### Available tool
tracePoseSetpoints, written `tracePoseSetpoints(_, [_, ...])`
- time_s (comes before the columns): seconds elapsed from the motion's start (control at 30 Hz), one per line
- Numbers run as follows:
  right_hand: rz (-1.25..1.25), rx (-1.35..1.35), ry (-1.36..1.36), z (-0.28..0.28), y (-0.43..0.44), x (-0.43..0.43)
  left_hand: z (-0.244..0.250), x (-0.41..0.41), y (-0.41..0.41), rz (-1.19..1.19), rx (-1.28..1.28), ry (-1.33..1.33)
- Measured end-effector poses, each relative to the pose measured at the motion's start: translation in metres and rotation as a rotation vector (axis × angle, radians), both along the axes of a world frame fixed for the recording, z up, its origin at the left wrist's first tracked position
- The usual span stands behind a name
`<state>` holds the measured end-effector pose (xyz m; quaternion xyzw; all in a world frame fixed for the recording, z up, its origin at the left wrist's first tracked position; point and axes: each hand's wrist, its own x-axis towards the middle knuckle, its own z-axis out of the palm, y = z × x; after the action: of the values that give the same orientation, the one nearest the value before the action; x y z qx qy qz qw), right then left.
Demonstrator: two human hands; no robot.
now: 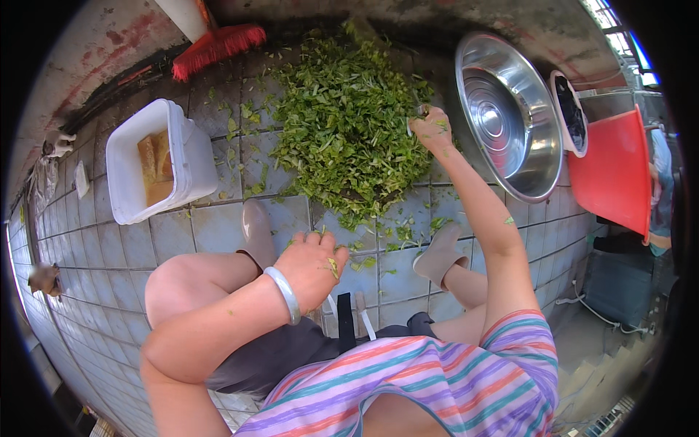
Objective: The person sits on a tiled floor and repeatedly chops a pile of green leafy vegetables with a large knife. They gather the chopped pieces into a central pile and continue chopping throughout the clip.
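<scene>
A wide heap of chopped leafy greens [349, 125] lies on the tiled floor in front of me. At its right edge my right hand [434, 130] is closed around the handle of a tool [421, 110]. The rest of that tool is blurred or lost against the greens, so its kind is unclear. My left hand [311, 267], with a pale bangle [285, 295] at the wrist, hovers palm down between my knees, near the heap's front edge. Its fingers are slightly apart and nothing shows in them. Scraps of leaf cling to both hands.
On the left stands a white plastic bucket [199, 164] with yellowish-brown pieces inside. A red-bristled broom [218, 46] leans behind it. To the right, a steel basin [508, 109] tilts beside a lined white bin [570, 117] and a red tub [611, 169]. My boots [256, 229] flank scattered leaves.
</scene>
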<state>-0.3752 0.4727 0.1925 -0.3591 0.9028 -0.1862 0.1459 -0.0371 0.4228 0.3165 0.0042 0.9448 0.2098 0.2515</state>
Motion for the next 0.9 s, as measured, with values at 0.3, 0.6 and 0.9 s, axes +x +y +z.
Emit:
tracePoseSetpoints(0.3, [-0.073, 0.005, 0.085, -0.15, 0.075, 0.022, 0.002, 0.005, -0.005, -0.015, -0.023, -0.02])
tracePoseSetpoints(0.6, [-0.101, 0.152, -0.168, -0.035, 0.037, 0.002, 0.005, 0.003, -0.008, 0.013, -0.04, -0.024])
tracePoseSetpoints(0.9, [0.033, -0.017, 0.116, -0.15, 0.045, 0.042, -0.001, -0.002, -0.007, 0.023, -0.043, -0.002])
